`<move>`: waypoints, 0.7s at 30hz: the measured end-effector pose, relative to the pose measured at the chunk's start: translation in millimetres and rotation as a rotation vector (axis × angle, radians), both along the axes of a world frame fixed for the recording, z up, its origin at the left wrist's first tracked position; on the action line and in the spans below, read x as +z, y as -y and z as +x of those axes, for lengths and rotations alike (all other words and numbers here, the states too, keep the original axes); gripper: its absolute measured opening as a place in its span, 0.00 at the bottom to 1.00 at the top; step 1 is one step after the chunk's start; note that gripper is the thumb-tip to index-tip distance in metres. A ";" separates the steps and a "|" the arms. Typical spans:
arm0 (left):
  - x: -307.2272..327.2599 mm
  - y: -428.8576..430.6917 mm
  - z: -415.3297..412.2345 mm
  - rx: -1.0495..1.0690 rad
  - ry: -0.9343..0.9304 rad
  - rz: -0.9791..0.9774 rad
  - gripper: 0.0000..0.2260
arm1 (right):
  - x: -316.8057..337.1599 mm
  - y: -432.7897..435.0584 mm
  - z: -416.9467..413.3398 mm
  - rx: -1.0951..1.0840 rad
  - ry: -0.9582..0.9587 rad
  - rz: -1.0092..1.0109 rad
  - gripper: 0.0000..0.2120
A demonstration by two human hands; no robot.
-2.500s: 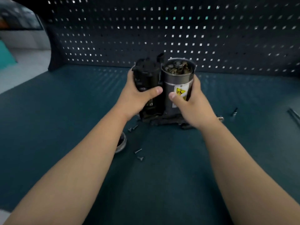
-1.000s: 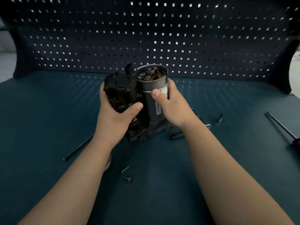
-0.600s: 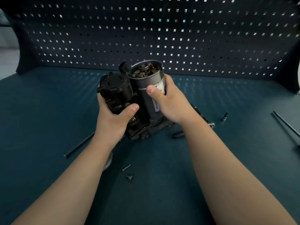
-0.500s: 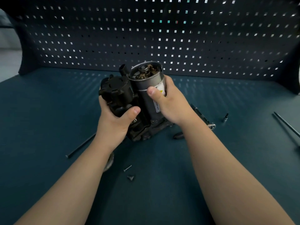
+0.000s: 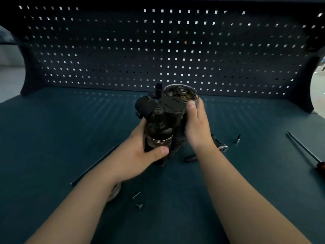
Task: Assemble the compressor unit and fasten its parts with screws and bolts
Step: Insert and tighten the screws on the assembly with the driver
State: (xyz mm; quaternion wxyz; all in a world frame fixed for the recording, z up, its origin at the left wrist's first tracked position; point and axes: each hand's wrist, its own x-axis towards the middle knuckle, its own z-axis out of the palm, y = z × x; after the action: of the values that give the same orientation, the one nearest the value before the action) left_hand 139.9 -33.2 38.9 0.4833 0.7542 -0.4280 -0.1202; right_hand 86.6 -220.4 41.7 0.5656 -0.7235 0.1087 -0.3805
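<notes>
The compressor unit (image 5: 163, 118) stands upright in the middle of the blue-green bench mat, its black plastic head turned toward me and its grey metal motor can (image 5: 181, 91) behind, open end up. My left hand (image 5: 142, 152) grips the lower black body, thumb across the front. My right hand (image 5: 195, 124) wraps the can's right side, thumb near its rim. Two loose screws (image 5: 138, 199) lie on the mat in front of the unit.
A long thin rod (image 5: 95, 164) lies left of the unit. A ratchet wrench (image 5: 219, 143) and a small bit (image 5: 237, 139) lie to the right, a screwdriver (image 5: 306, 152) at the far right. A round metal cap (image 5: 115, 190) peeks from under my left forearm. The pegboard (image 5: 158, 50) closes the back.
Both hands have turned the unit so that the black head now faces me and the can sits behind it. My left hand has slid lower on the body.
</notes>
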 end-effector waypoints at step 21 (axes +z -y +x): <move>112.7 82.3 -21.9 0.366 0.517 0.526 0.28 | -1.0 101.9 -62.6 -0.307 -0.629 -0.322 0.10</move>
State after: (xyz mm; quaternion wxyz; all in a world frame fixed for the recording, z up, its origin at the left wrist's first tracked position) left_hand 118.0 -115.5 151.6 0.1637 0.9211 -0.3487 0.0560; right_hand 24.0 -322.3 40.6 0.3202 -0.8597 0.3231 -0.2324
